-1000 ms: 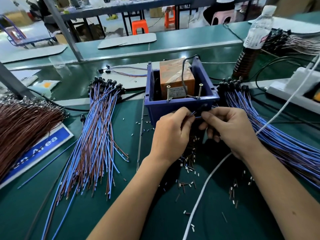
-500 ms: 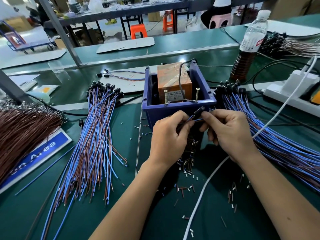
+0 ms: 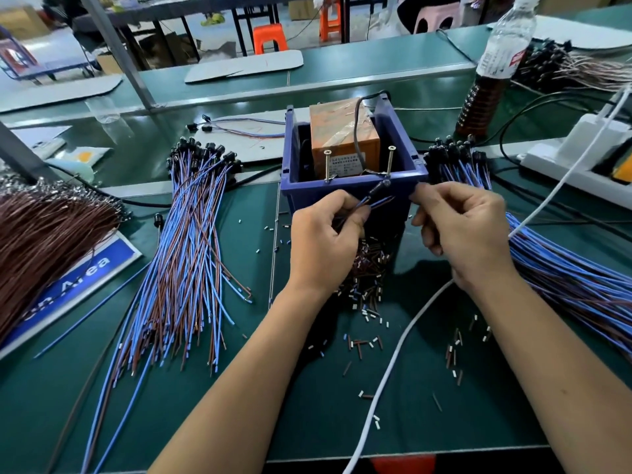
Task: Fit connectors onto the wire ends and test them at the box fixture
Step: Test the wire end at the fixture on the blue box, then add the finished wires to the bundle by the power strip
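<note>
Left hand (image 3: 325,241): you pinch the wire pair (image 3: 371,201) just below its black connector (image 3: 378,189), which points at the right screw (image 3: 390,162) of the blue box fixture (image 3: 349,191).
Risk: the thin wires may bend, so the connector could miss the screw.
Right hand (image 3: 458,230): your fingers are curled; I cannot tell whether they hold anything.
Change: half a second ago, your right hand was at the connector; now it sits apart.

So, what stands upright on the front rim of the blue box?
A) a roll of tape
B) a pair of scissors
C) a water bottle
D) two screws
D: two screws stand upright on the front rim of the blue box, one left and one right, in front of the orange block inside it.
</note>
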`<state>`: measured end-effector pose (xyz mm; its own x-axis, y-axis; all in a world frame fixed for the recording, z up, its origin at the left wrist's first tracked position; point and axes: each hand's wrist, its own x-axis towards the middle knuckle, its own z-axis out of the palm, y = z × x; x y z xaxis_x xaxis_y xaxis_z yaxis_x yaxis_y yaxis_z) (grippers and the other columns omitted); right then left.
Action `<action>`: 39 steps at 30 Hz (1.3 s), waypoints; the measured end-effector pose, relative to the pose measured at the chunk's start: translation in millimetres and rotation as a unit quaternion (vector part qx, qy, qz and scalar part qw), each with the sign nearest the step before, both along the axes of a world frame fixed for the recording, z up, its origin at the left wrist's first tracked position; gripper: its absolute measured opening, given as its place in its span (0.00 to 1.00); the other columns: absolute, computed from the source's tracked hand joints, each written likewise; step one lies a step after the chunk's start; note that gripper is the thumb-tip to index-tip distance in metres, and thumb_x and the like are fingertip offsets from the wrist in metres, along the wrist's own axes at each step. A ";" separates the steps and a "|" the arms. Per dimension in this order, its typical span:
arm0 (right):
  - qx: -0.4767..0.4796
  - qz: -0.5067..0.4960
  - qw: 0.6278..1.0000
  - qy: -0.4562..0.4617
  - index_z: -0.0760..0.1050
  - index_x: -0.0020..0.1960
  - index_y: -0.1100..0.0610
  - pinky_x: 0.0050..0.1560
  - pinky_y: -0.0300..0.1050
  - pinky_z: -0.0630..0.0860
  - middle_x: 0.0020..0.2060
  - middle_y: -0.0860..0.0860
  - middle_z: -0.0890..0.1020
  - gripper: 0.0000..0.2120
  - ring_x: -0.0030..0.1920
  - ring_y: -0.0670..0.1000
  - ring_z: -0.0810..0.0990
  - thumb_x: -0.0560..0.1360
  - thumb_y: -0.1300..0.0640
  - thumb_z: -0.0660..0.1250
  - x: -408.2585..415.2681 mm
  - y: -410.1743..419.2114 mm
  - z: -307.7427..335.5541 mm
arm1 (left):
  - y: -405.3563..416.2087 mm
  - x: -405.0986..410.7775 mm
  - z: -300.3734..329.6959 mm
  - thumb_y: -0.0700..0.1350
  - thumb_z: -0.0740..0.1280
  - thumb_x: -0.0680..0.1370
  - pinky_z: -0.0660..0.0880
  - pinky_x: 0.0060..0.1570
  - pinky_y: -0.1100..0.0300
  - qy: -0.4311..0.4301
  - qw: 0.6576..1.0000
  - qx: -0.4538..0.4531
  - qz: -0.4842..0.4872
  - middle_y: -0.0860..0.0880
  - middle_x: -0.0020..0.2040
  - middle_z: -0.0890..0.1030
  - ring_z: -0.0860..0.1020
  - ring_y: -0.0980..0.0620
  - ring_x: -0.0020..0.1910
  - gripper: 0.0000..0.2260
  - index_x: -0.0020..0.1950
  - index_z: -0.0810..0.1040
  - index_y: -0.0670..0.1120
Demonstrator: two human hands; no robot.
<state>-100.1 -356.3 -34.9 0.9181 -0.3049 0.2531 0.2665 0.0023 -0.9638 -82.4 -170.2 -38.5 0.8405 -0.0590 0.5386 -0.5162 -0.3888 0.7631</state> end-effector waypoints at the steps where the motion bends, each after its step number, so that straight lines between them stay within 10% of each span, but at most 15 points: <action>1: -0.001 0.012 1.000 0.004 0.84 0.42 0.53 0.21 0.36 0.64 0.30 0.53 0.82 0.09 0.22 0.48 0.72 0.79 0.50 0.74 -0.5 2.0 -0.4 | -0.6 -0.4 0.1 0.41 0.71 0.79 0.73 0.33 0.49 0.004 1.000 -0.001 0.000 0.49 0.31 0.79 0.76 0.48 0.30 0.08 0.41 0.79 0.44; 9: 0.012 0.091 0.996 0.008 0.86 0.44 0.50 0.20 0.35 0.64 0.31 0.53 0.83 0.04 0.21 0.47 0.72 0.77 0.57 0.75 -3.7 10.8 -0.3 | -1.5 -3.5 3.3 0.39 0.71 0.80 0.71 0.32 0.62 0.032 0.998 -0.038 -0.035 0.50 0.30 0.79 0.74 0.56 0.29 0.10 0.39 0.78 0.45; 15: 0.095 0.152 0.984 -0.003 0.86 0.44 0.52 0.20 0.35 0.62 0.34 0.54 0.83 0.03 0.21 0.47 0.71 0.73 0.54 0.75 -7.1 20.9 0.8 | -10.2 -12.0 5.4 0.39 0.70 0.81 0.79 0.39 0.49 0.014 0.995 -0.084 -0.060 0.49 0.35 0.82 0.80 0.51 0.35 0.07 0.43 0.81 0.41; 22: 0.147 0.143 0.976 -0.067 0.76 0.47 0.53 0.23 0.36 0.66 0.49 0.58 0.86 0.08 0.23 0.49 0.72 0.85 0.59 0.64 -8.5 22.3 9.1 | -14.0 -20.0 14.1 0.41 0.70 0.82 0.72 0.31 0.54 -0.179 0.964 -0.136 0.141 0.49 0.38 0.80 0.76 0.48 0.33 0.07 0.45 0.82 0.41; 26: 0.027 0.025 0.994 -0.099 0.77 0.49 0.56 0.25 0.38 0.69 0.41 0.56 0.86 0.05 0.23 0.51 0.72 0.84 0.59 0.67 -8.6 26.5 6.4 | -12.3 -17.1 16.2 0.41 0.72 0.80 0.78 0.34 0.47 -0.112 0.956 -0.216 0.165 0.48 0.38 0.82 0.81 0.45 0.36 0.03 0.51 0.83 0.41; 39: -0.216 -0.209 0.937 -0.179 0.87 0.54 0.58 0.43 0.36 0.80 0.42 0.46 0.87 0.07 0.41 0.41 0.85 0.81 0.60 0.70 -4.4 40.8 12.2 | -15.7 -20.2 24.1 0.36 0.68 0.79 0.68 0.39 0.73 -0.052 0.925 -0.270 0.262 0.57 0.36 0.74 0.73 0.62 0.35 0.04 0.45 0.79 0.42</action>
<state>-104.5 -315.5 -22.6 0.5739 -0.4175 0.7046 0.4628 -0.5445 -0.6995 -102.6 -185.9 -14.4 0.6195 0.6432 0.4501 -0.4463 -0.1831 0.8760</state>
